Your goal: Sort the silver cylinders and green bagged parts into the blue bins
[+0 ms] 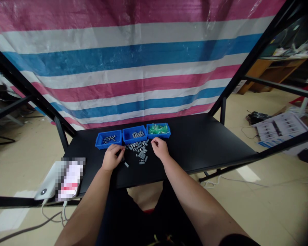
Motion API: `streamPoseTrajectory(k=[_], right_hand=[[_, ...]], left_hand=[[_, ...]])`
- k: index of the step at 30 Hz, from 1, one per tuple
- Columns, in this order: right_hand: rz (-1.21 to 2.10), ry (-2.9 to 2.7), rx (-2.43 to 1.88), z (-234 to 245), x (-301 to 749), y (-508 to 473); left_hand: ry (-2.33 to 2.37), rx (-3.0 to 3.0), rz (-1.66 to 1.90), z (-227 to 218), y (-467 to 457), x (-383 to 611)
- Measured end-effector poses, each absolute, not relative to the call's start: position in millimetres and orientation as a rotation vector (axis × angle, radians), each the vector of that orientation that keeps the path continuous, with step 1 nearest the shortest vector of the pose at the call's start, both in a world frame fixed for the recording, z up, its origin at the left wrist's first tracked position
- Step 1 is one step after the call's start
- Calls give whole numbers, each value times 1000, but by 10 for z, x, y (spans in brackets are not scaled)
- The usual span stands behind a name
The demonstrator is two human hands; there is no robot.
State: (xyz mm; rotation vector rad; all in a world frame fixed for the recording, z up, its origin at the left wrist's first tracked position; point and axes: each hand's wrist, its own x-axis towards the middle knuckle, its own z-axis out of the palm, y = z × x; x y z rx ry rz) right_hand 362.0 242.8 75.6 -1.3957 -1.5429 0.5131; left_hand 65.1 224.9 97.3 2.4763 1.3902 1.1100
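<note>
A heap of several small grey metal cylinders (140, 150) lies on the black table (200, 143), just in front of three blue bins. My left hand (112, 157) rests left of the heap, fingers curled in a pinch on something too small to make out. One stray grey cylinder (126, 165) lies beside that hand. My right hand (159, 147) sits at the heap's right edge, fingers curled together, contents hidden.
The left blue bin (108, 139) and middle blue bin (135, 134) hold grey parts; the right blue bin (158, 130) holds green parts. A white device (47, 184) with a cable lies at the table's front left. A striped tarp (133, 61) hangs behind.
</note>
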Motion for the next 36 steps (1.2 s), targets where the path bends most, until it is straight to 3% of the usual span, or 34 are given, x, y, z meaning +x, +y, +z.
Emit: streamPoseTrajectory(k=[4,9,20,36], right_hand=[[514,-1536,-1399,749,3619,2425],[518,-1532,-1398,737,3619,2434],[520,-1532,-1393,749,3618,2428],[518,-1524,-1381,733,3618,2436]], left_hand=[[1769,2346,1462,968,2295,574],[2147,2185,1444,957,2318,560],[1757,2586,858,1022,2196,767],[1694,2512,652,968,2253,750]])
